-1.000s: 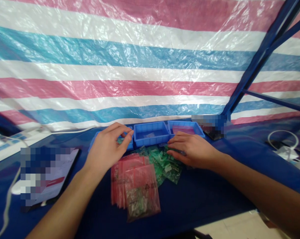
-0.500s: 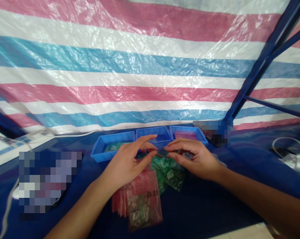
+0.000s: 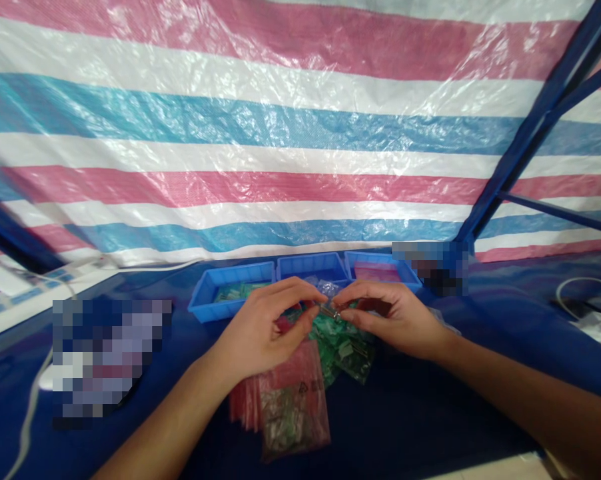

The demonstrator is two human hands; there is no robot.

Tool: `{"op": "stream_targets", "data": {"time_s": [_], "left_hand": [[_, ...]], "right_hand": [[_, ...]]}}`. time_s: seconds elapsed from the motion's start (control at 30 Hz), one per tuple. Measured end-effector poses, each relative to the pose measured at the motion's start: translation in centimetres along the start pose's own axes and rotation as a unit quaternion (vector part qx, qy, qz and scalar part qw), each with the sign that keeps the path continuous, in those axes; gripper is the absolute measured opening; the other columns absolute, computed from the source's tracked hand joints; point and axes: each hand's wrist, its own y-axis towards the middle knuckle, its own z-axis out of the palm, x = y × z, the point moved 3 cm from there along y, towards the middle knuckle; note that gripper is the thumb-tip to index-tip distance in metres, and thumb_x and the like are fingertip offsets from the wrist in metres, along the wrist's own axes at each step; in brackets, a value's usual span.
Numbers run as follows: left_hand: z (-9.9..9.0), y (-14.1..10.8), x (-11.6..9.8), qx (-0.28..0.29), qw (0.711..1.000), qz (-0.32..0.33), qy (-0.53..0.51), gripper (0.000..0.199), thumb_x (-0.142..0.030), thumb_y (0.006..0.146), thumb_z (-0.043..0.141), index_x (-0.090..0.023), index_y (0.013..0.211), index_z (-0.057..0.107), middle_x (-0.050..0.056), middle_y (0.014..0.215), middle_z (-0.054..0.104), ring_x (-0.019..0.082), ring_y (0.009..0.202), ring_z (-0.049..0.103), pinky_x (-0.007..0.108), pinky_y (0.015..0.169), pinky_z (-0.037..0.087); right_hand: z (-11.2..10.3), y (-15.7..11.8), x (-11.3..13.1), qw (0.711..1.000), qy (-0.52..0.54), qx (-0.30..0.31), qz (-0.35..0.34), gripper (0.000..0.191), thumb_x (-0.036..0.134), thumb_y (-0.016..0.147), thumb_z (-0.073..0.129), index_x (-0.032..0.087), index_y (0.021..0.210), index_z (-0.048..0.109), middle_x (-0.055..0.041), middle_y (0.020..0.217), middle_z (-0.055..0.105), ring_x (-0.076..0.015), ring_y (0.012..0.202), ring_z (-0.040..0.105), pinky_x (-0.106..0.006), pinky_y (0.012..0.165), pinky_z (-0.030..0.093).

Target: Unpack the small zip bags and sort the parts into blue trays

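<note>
My left hand (image 3: 268, 327) and my right hand (image 3: 393, 313) meet over a loose heap of small green plastic bags (image 3: 338, 340). Both are closed in a pinch, thumb against fingers, on a small clear plastic bag (image 3: 329, 288). Small metallic bits (image 3: 332, 311) show between the fingertips, too small to name. Under my left wrist lies a stack of pink plastic zip bags (image 3: 248, 403). The top pink bag (image 3: 293, 427) has several small packets inside and a printed mark.
Behind my hands stand three blue trays: the left tray (image 3: 213, 312) holds green bags, the middle tray (image 3: 313, 261) is partly hidden, and the right tray (image 3: 413, 280) holds pink bags. White cables (image 3: 28, 427) lie at the left. A striped sheet (image 3: 280, 153) hangs behind the dark blue table (image 3: 405, 420).
My fingertips have drawn closer together, and the clear plastic and metallic bits between them show more plainly. The whole view has shifted slightly, with things on the table appearing a little further right.
</note>
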Motion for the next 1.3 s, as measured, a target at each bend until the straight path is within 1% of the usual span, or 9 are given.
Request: {"op": "stream_targets", "data": {"time_s": [0.13, 0.3, 0.53, 0.63, 0.73, 0.87, 1.03, 1.2, 1.3], "left_hand": [[0.2, 0.1, -0.1, -0.005, 0.999, 0.024, 0.024, 0.023, -0.023, 0.098, 0.078, -0.023, 0.121, 0.077, 0.007, 0.115, 0.079, 0.02, 0.101, 0.076, 0.031, 0.091, 0.061], [0.3, 0.0, 0.2, -0.019, 0.999, 0.017, 0.032, 0.016, -0.019, 0.102, 0.073, -0.022, 0.117, 0.078, 0.004, 0.11, 0.079, 0.016, 0.096, 0.076, 0.027, 0.087, 0.06], [-0.1, 0.1, -0.2, -0.03, 0.999, 0.024, 0.038, 0.017, -0.028, 0.105, 0.071, -0.024, 0.115, 0.084, 0.007, 0.104, 0.076, 0.018, 0.09, 0.074, 0.029, 0.08, 0.06], [-0.1, 0.2, -0.5, -0.042, 0.998, 0.026, 0.039, 0.016, -0.03, 0.103, 0.074, -0.025, 0.113, 0.085, 0.007, 0.105, 0.074, 0.019, 0.093, 0.074, 0.03, 0.082, 0.061], [0.1, 0.3, -0.7, -0.028, 0.999, 0.029, 0.012, 0.015, -0.029, 0.105, 0.072, -0.023, 0.112, 0.084, 0.008, 0.108, 0.078, 0.019, 0.096, 0.076, 0.031, 0.085, 0.061], [0.5, 0.3, -0.7, -0.003, 1.0, 0.012, 0.016, 0.015, -0.03, 0.106, 0.071, -0.021, 0.113, 0.081, 0.006, 0.104, 0.08, 0.018, 0.091, 0.077, 0.03, 0.083, 0.059], [0.6, -0.1, -0.6, -0.016, 0.999, -0.004, 0.037, 0.032, -0.029, 0.103, 0.076, -0.026, 0.135, 0.072, 0.003, 0.11, 0.081, 0.017, 0.092, 0.076, 0.031, 0.086, 0.061], [0.8, -0.3, -1.0, -0.03, 0.996, 0.065, 0.055, 0.036, -0.025, 0.098, 0.082, -0.026, 0.133, 0.072, 0.009, 0.138, 0.072, 0.021, 0.119, 0.073, 0.035, 0.102, 0.062], [0.9, -0.5, -0.9, -0.036, 0.99, 0.103, 0.09, 0.041, -0.022, 0.096, 0.083, -0.027, 0.134, 0.071, 0.01, 0.146, 0.068, 0.022, 0.125, 0.071, 0.038, 0.11, 0.06]], "right_hand": [[0.0, 0.0, -0.7, 0.997, 0.066, 0.015, 0.036, 0.028, 0.042, 0.095, 0.085, 0.025, 0.117, 0.082, -0.0067, 0.115, 0.081, -0.0206, 0.099, 0.075, -0.033, 0.088, 0.061], [0.3, -0.1, -0.8, 0.995, 0.083, 0.014, 0.055, 0.032, 0.042, 0.093, 0.087, 0.024, 0.119, 0.08, -0.0068, 0.114, 0.08, -0.0196, 0.099, 0.074, -0.032, 0.086, 0.061], [0.1, 0.1, 0.2, 0.998, 0.004, -0.025, -0.048, 0.036, 0.038, 0.086, 0.093, 0.029, 0.12, 0.083, -0.0084, 0.128, 0.064, -0.0197, 0.105, 0.068, -0.03, 0.081, 0.061], [-0.1, 0.2, 0.3, 0.996, -0.024, -0.035, -0.081, 0.024, 0.038, 0.09, 0.089, 0.029, 0.113, 0.086, -0.0092, 0.128, 0.066, -0.0195, 0.102, 0.068, -0.032, 0.083, 0.061], [-0.1, 0.3, 0.3, 0.996, -0.008, -0.031, -0.089, 0.017, 0.038, 0.093, 0.087, 0.027, 0.106, 0.085, -0.0092, 0.119, 0.074, -0.0215, 0.102, 0.072, -0.037, 0.09, 0.061], [0.1, 0.2, 0.1, 0.998, 0.015, -0.026, -0.056, 0.018, 0.041, 0.096, 0.083, 0.024, 0.102, 0.083, -0.0075, 0.103, 0.079, -0.0218, 0.095, 0.073, -0.037, 0.089, 0.058], [0.5, 0.0, -0.3, 0.999, 0.046, -0.026, 0.0, 0.026, 0.048, 0.095, 0.083, 0.022, 0.096, 0.079, -0.0043, 0.092, 0.076, -0.0192, 0.085, 0.068, -0.033, 0.079, 0.055], [0.6, 0.1, -0.2, 0.991, 0.125, -0.034, 0.04, 0.029, 0.047, 0.09, 0.089, 0.021, 0.093, 0.078, -0.0018, 0.089, 0.075, -0.0157, 0.079, 0.066, -0.03, 0.076, 0.053], [0.6, 0.3, 0.1, 0.984, 0.161, -0.026, 0.069, 0.03, 0.046, 0.087, 0.092, 0.02, 0.091, 0.078, -0.0008, 0.084, 0.075, -0.0142, 0.074, 0.067, -0.028, 0.075, 0.053]]}}
